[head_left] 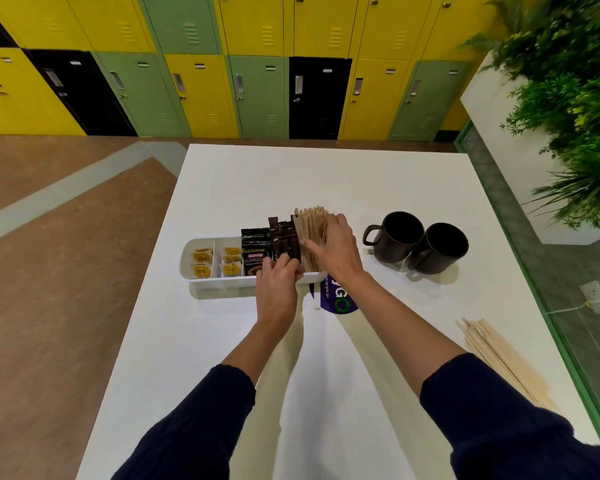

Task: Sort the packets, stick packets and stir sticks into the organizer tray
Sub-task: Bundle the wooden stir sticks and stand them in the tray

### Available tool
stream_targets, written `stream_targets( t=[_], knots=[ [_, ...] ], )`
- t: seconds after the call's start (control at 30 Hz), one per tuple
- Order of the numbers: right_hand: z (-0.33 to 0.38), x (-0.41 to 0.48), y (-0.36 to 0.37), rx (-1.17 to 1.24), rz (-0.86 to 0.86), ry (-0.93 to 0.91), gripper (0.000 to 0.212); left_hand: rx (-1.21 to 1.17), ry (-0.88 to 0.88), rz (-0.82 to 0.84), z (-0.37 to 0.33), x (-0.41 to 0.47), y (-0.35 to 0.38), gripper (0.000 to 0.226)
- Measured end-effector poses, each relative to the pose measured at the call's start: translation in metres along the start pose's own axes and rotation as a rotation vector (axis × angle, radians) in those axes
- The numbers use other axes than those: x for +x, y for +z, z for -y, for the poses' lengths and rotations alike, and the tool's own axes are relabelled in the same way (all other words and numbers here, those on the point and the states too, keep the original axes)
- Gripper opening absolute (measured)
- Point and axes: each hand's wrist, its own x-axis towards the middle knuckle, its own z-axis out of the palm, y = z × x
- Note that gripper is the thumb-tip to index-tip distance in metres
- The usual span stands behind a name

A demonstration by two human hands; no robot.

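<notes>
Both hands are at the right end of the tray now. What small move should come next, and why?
Probably let the right hand release the upright stir sticks and reach for the loose bundle of sticks lying on the table at the right. The tray already holds yellow packets, black packets and brown stick packets, steadied by the left hand.

Lighting: bright, even, diffuse, from overhead; no hard glare. Table [378, 188]: white, near overexposed, little surface detail. Shadows: soft, pale, under the tray [219, 280], below the mugs [416, 242] and beneath both forearms at lower centre. Focus: centre fairly sharp; packet print partly legible. Blur: plants [568, 98] at upper right smeared. Distortion: strong wide-angle bowing; lockers [201, 91] lean outward at the top, table edges splay.
</notes>
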Motion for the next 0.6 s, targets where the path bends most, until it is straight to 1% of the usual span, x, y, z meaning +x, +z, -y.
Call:
stream_targets(
  t=[0.1,0.23,0.33,0.4,0.5,0.53,0.6],
  knots=[
    [0.002,0.004,-0.006,0.04,-0.072,-0.048,0.041,-0.003,-0.015,0.023,0.0,0.001,0.0,0.017],
    [0.004,0.01,-0.008,0.102,-0.052,-0.093,0.027,-0.017,-0.026,0.04,-0.001,0.001,-0.001,0.02],
    [0.002,0.013,-0.004,0.102,-0.033,-0.077,0.02,-0.034,-0.026,0.042,-0.001,0.001,-0.002,0.019],
    [0.002,0.013,-0.003,0.093,-0.056,-0.081,0.021,-0.037,-0.025,0.04,-0.002,0.001,-0.003,0.019],
    [0.004,0.01,-0.005,0.108,-0.158,-0.182,0.028,-0.045,-0.02,0.026,-0.001,0.001,-0.003,0.018],
    [0.005,0.01,-0.006,0.083,-0.167,-0.223,0.031,-0.046,-0.019,0.022,-0.001,0.001,-0.002,0.017],
    [0.008,0.013,-0.007,0.039,-0.126,-0.276,0.036,-0.049,-0.018,0.012,-0.001,0.001,-0.002,0.014]
  ],
)
